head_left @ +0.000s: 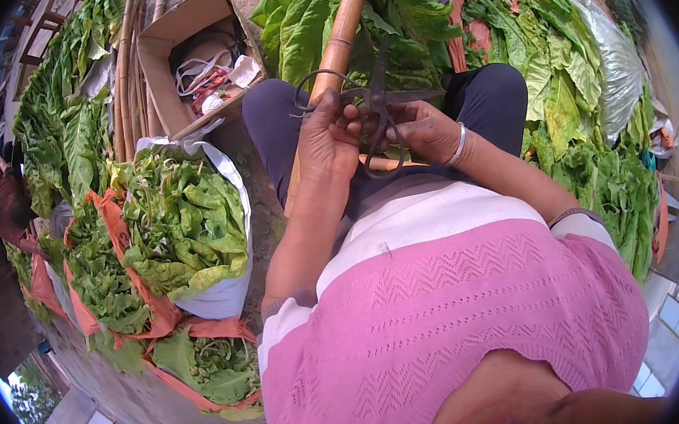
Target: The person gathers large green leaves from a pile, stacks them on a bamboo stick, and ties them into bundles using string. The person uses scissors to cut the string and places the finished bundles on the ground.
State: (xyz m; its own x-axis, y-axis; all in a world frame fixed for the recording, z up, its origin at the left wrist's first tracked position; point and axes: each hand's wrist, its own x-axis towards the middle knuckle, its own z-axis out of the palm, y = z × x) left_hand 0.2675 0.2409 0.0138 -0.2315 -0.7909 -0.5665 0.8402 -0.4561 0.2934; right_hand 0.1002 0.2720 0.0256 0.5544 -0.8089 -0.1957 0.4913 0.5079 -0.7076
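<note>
Metal scissors point(377, 101) are spread apart between my two hands, one blade toward the leaves and the other to the right. My left hand point(330, 137) grips them beside the handle loop that crosses the pole. My right hand point(429, 130) has its fingers on the lower handle loop. Whether anything small is pinched in the fingertips is hidden. A bamboo pole point(339, 36) slants across my lap, passing behind my left hand and forearm. Large green leaves point(305, 27) lie around the pole's far end, beyond my knees.
To the left sits an open cardboard box point(158, 76) with cords and a white ball of string point(212, 104) inside. Bamboo poles point(129, 79) lie beside it. Sacks of leaves point(189, 225) fill the left; more leaves point(564, 83) and clear plastic point(614, 61) are at right. A person point(8, 198) is at far left.
</note>
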